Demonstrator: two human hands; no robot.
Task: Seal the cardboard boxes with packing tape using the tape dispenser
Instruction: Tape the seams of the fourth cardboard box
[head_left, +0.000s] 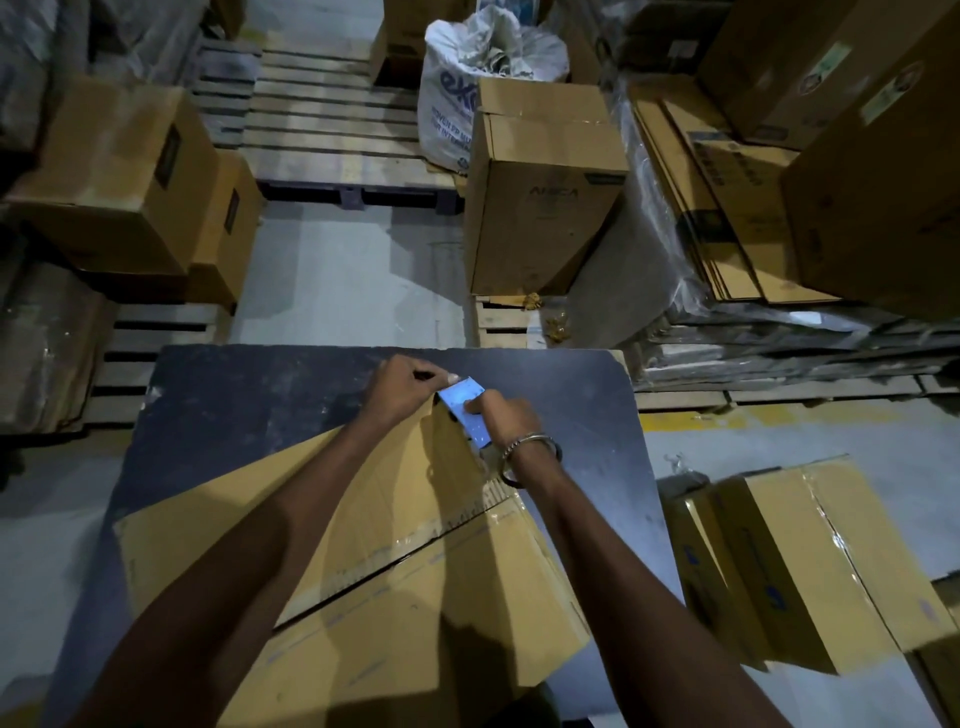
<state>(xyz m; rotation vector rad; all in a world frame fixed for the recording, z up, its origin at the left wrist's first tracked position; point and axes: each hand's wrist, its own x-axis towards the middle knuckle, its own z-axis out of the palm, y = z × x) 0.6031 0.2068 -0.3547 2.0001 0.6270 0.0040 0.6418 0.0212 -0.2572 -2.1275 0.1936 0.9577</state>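
**Tape run reaches the far corner of the box**

A cardboard box (395, 545) lies on the dark surface (234, 395), turned at an angle, so its taped centre seam runs diagonally from near left to far right. That seam is the box's long axis as seen from here, and the clear tape strip (415, 540) follows it up to the far corner where both hands meet.

The left hand (402, 387) sits at that corner with its fingers curled, pinching the edge of the shiny tape. The right hand (501, 415), a metal bangle (530, 447) on its wrist, is curled over the tape dispenser (467, 410), whose pale blue face catches the light. The dispenser points away from the person, in line with the seam, just beyond the box's far edge.

What could go wrong, to my eye: the tape is stretched between two hands over a corner, so a sideways pull would likely make it wrinkle or stick to itself. If the cut comes too short, there may be too little overhang to fold down the end wall, and the flaps could lift. The box rests skewed on the surface, so a hard tug might slide it.

Another box (810, 566), already taped, stands on the floor at right.
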